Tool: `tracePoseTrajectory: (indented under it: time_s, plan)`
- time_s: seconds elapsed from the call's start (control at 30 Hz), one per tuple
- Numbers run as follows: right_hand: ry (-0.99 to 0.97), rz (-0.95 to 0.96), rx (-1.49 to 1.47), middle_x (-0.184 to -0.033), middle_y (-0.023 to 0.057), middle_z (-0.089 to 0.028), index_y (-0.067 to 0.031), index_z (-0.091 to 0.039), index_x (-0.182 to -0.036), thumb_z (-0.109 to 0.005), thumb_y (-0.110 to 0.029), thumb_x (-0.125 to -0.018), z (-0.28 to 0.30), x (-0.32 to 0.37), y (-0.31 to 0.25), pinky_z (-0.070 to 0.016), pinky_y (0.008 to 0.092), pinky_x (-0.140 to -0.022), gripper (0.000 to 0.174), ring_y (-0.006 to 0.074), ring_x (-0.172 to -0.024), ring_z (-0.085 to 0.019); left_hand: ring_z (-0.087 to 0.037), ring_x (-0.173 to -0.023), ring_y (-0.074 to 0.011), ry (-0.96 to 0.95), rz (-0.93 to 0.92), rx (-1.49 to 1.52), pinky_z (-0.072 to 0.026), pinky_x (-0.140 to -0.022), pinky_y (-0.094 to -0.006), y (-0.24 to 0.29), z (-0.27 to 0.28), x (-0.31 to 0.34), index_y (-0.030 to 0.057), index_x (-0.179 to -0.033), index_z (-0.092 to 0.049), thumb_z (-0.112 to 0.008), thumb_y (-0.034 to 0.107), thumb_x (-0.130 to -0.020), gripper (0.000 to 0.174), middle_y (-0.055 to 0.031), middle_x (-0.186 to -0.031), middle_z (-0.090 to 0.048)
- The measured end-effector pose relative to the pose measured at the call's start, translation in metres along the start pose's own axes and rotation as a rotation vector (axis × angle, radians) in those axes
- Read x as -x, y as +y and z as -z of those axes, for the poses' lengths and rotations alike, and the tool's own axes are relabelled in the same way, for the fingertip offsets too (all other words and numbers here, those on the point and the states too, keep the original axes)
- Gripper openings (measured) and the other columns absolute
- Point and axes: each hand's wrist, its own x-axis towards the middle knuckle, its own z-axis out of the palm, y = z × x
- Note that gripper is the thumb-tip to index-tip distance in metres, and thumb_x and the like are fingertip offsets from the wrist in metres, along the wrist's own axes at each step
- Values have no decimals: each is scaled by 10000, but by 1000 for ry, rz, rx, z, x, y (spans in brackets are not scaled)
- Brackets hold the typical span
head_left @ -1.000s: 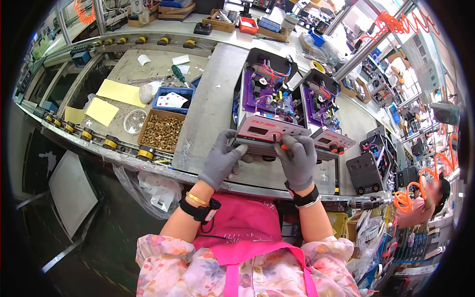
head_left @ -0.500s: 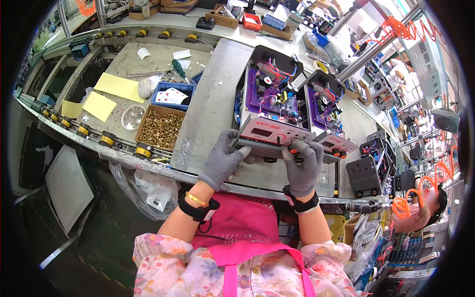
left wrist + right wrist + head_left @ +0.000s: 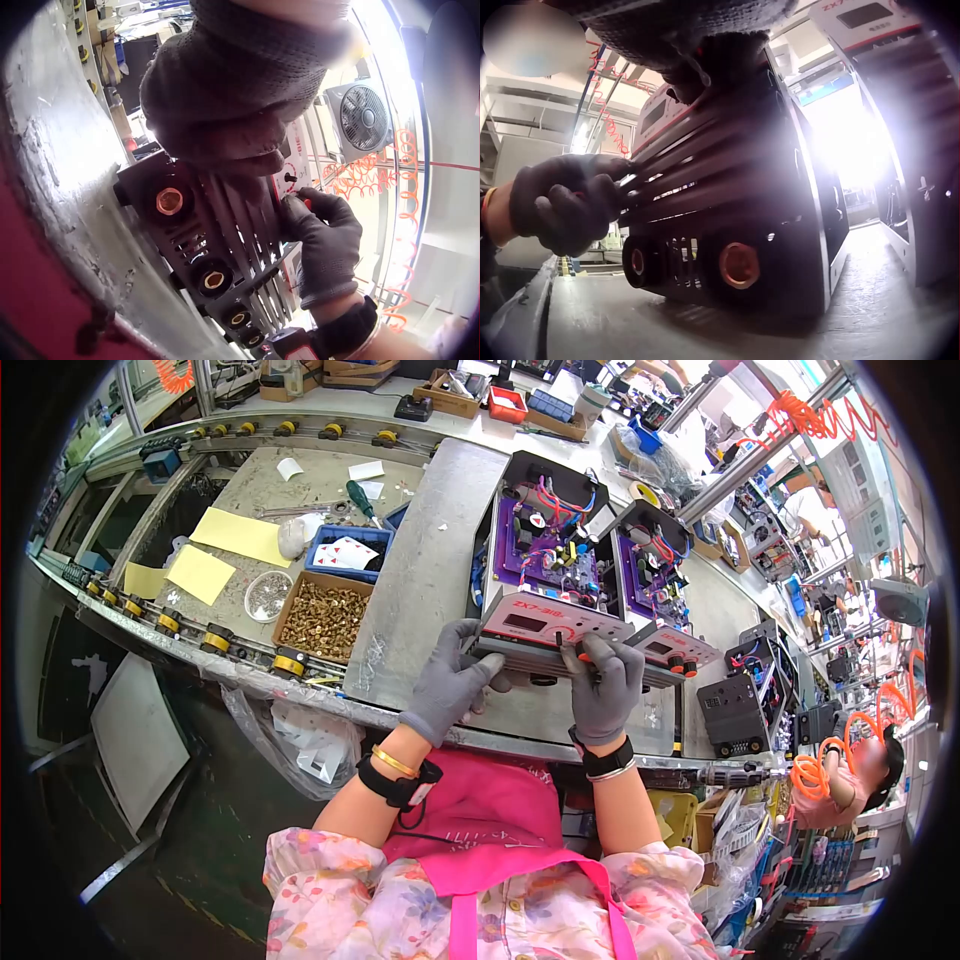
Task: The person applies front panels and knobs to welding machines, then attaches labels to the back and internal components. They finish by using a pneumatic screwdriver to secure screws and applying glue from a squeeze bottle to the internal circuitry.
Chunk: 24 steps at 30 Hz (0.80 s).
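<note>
An uncovered welding machine stands on the metal bench, its purple circuit board and wires exposed. My gloved left hand grips the left edge of its front, thumb on the grey louvres. On the white front panel, my gloved right hand pinches a black-and-orange knob, mostly hidden by the fingers. To its left, a bare black knob shows in the left wrist view. Below the louvres, copper-coloured sockets appear in the right wrist view.
A second uncovered machine with orange-ringed knobs stands close on the right. Left of the work are a carton of brass fittings, a blue bin, yellow papers and a green-handled screwdriver. Black housings stand farther right.
My right hand's fingers have shifted around the knob, the hand moving slightly right and then back left. The left hand keeps its hold on the machine's front edge.
</note>
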Motion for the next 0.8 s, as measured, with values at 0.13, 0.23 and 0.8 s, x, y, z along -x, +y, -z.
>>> tracePoseTrajectory:
  time_s: [0.13,0.23,0.8]
  plan:
    - [-85,-158,-120,-929,80,-601,-98,-622,-1037,-827,-115,-641,21,-6,-18,-498,371,-712,446,266,-850,-588,-559,-577,-93,55,-1,204,-432,-448,-240,-2,-8,33,54,-1294,-379,-526,349,-943,481,-123,-866,-649]
    - [-295,-124,-426,-996,95,-620,-99,-621,-1075,-804,-154,-636,41,-6,-38,-480,382,-769,479,285,-904,-576,-604,-833,-139,-22,35,387,-507,-687,-304,-15,-11,54,54,-1308,-395,-443,445,-974,516,-131,-1018,-620]
    - [-521,-107,-525,-854,76,-613,-75,-598,-1164,-808,-198,-673,53,-6,-57,-461,360,-701,548,260,-744,-572,-572,-1045,-165,-283,94,471,-488,-903,-316,-17,-27,57,34,-1257,-474,-537,214,-963,351,-88,-1134,-571]
